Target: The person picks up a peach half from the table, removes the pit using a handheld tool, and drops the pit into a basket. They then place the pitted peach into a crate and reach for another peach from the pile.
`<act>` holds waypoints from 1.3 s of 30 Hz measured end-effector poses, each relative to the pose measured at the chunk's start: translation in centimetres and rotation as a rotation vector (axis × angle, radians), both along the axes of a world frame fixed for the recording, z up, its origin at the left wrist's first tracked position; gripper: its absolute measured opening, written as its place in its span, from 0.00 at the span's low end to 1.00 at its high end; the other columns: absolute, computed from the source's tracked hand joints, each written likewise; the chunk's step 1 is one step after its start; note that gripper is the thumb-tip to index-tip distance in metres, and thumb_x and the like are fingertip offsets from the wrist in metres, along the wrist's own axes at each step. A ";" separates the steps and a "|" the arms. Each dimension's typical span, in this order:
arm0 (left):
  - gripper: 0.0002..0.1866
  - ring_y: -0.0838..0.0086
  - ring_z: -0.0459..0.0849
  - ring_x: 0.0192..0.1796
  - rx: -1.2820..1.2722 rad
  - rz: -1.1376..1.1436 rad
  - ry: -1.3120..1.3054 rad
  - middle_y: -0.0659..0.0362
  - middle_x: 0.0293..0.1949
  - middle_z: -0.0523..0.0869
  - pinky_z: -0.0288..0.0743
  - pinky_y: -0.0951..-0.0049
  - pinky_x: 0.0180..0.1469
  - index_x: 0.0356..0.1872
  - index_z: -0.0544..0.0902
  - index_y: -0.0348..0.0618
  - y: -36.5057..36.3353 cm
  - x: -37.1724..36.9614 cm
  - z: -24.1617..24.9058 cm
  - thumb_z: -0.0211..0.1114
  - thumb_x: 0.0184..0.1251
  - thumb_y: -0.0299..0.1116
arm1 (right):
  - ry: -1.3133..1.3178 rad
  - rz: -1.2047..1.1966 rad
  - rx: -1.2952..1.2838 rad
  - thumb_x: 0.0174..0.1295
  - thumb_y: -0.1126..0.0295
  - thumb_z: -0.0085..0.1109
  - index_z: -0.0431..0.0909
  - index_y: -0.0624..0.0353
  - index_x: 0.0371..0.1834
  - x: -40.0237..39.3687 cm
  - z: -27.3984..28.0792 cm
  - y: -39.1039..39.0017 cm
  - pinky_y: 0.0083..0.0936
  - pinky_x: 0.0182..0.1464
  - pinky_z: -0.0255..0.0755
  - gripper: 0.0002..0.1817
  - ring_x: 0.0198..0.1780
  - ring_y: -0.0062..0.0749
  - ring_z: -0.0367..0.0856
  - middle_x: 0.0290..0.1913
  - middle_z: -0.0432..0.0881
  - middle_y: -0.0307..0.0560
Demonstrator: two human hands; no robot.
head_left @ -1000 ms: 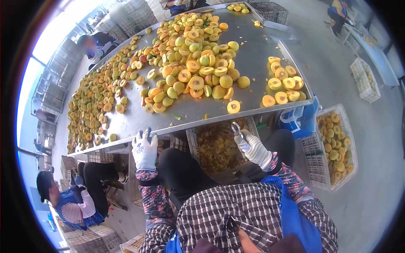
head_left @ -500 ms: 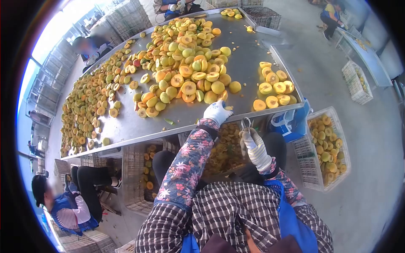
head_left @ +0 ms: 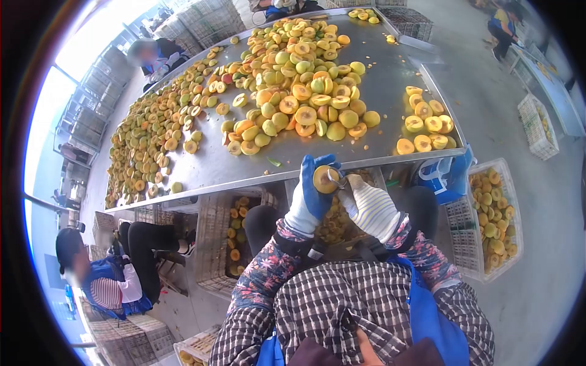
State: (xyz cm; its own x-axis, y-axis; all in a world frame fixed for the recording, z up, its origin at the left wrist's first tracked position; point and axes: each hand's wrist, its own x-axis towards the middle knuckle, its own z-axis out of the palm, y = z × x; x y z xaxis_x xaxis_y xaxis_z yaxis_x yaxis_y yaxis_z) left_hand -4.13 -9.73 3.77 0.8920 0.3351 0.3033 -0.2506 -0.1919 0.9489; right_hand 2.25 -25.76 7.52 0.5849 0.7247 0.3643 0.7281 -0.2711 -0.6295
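My left hand (head_left: 308, 198), in a white glove with a blue palm, is closed around a yellow peach half (head_left: 325, 180), its cut face turned up. In a striped white glove, my right hand (head_left: 373, 208) grips a small metal loop tool (head_left: 339, 179). The loop is against the peach half's cut face, partly hidden by fingers. Both hands are just in front of the metal table's near edge. Beyond them on the table lies a heap of peach halves (head_left: 305, 116). Several more halves (head_left: 422, 125) are grouped at the right corner.
The metal table (head_left: 201, 161) has a raised rim. Peach-filled crates stand below it, one at left (head_left: 210, 244) and another at right (head_left: 455, 229). A blue bag (head_left: 441, 177) hangs beside the right corner. Co-workers sit at the left (head_left: 110, 277) and behind the table.
My left hand has come back from the heap with a peach half. My right hand has brought the loop tool up to it. The view has shifted slightly.
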 end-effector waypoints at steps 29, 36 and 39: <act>0.21 0.63 0.82 0.45 -0.970 -0.051 0.101 0.53 0.39 0.81 0.77 0.56 0.60 0.45 0.76 0.38 0.0 -1.4 0.6 0.49 0.80 0.50 | -0.010 0.214 -0.254 0.68 0.60 0.54 0.70 0.65 0.46 -0.6 -2.2 0.6 0.48 0.32 0.76 0.17 0.31 0.59 0.82 0.31 0.83 0.62; 0.22 0.64 0.83 0.38 -1.041 0.002 0.160 0.53 0.34 0.82 0.79 0.56 0.55 0.40 0.78 0.38 0.3 -0.9 0.7 0.53 0.77 0.51 | 0.314 0.282 0.011 0.71 0.57 0.51 0.68 0.66 0.49 -2.0 -5.3 1.3 0.47 0.38 0.75 0.20 0.38 0.63 0.81 0.33 0.80 0.68; 0.23 0.65 0.83 0.36 -1.069 0.025 0.209 0.54 0.33 0.83 0.80 0.59 0.53 0.40 0.78 0.37 0.4 -1.2 0.2 0.53 0.77 0.51 | 0.351 0.306 -0.071 0.72 0.58 0.50 0.66 0.67 0.51 -1.4 -3.3 1.0 0.45 0.38 0.75 0.20 0.38 0.63 0.81 0.33 0.81 0.67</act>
State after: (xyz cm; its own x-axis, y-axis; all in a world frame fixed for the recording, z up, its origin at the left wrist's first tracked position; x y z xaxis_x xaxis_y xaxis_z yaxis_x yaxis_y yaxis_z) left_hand -5.31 -9.33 4.00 0.8813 0.3545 -0.3126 -0.0724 0.7548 0.6519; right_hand 0.85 -24.77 4.24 0.4192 0.8992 0.1256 0.5276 -0.1287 -0.8397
